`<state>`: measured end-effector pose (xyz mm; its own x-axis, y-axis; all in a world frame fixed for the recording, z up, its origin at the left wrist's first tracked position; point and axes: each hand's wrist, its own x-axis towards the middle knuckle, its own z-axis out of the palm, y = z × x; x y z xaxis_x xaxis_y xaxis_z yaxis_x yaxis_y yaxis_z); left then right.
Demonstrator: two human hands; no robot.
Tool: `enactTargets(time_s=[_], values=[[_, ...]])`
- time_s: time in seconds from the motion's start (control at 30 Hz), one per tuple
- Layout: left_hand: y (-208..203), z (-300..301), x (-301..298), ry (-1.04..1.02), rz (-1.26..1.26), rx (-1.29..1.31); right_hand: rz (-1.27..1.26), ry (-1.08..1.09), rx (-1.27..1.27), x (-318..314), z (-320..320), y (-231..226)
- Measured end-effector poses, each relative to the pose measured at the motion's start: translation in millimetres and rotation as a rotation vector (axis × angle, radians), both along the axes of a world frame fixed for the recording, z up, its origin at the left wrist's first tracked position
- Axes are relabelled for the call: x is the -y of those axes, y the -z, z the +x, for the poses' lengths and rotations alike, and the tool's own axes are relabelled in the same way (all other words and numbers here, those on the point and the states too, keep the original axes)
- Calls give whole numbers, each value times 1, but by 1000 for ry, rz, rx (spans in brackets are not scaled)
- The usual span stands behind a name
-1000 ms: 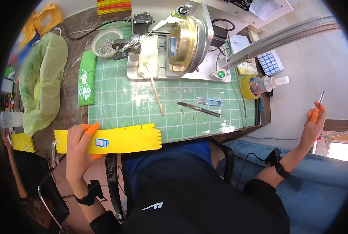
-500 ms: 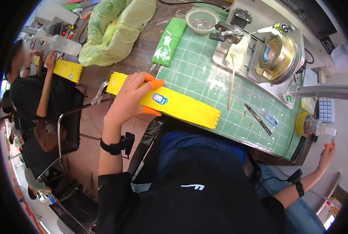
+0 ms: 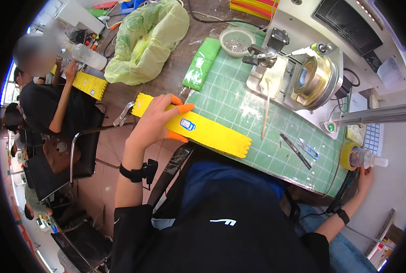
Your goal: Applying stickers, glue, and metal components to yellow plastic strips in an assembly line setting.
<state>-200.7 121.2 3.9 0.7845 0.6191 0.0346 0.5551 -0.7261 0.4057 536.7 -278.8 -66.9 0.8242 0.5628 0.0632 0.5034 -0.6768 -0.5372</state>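
Observation:
My left hand [image 3: 156,119], wearing orange finger cots, grips a long flat yellow strip [image 3: 216,136] near its left end. The strip has notched ends and a blue-edged sticker, and lies slantwise along the mat's front edge. Its thumb is at the near side and its fingers reach over the top. My right hand [image 3: 365,178] is out at the far right, low beside a clear bottle [image 3: 369,158] and a yellow ring-shaped item [image 3: 347,155]. Its fingertips are partly hidden there, so I cannot make out whether they hold anything.
On the green gridded mat [image 3: 239,91] are black tweezers [image 3: 295,151], blue-handled snips [image 3: 308,148] and a green packet [image 3: 201,63]. Behind stand a bowl of small metal parts [image 3: 236,43] and a machine with a brass-coloured spool [image 3: 313,82]. A co-worker [image 3: 53,102] sits at left.
My right hand has moved inward and down to beside the bottle. My left hand keeps its hold on the yellow strip. The whole view has shifted slightly.

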Motion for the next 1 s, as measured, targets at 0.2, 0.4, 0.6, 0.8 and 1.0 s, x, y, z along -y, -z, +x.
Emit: enactTargets(time_s=[0.2, 0.4, 0.6, 0.8, 1.0], values=[[-17, -35, 2, -191, 269, 33, 271, -22, 207, -17, -118, -128], [-3, -102, -4, -350, 365, -125, 440, -449, 145, -67, -256, -181], [7, -104, -17, -289, 302, 39, 59, -1071, 95, -218, -438, -153], [12, -112, -22, -279, 181, 121, -154, -1301, 99, -270, -494, -96], [21, -126, -33, -263, 9, 289, -181, -1289, 9, -278, -501, -90]])
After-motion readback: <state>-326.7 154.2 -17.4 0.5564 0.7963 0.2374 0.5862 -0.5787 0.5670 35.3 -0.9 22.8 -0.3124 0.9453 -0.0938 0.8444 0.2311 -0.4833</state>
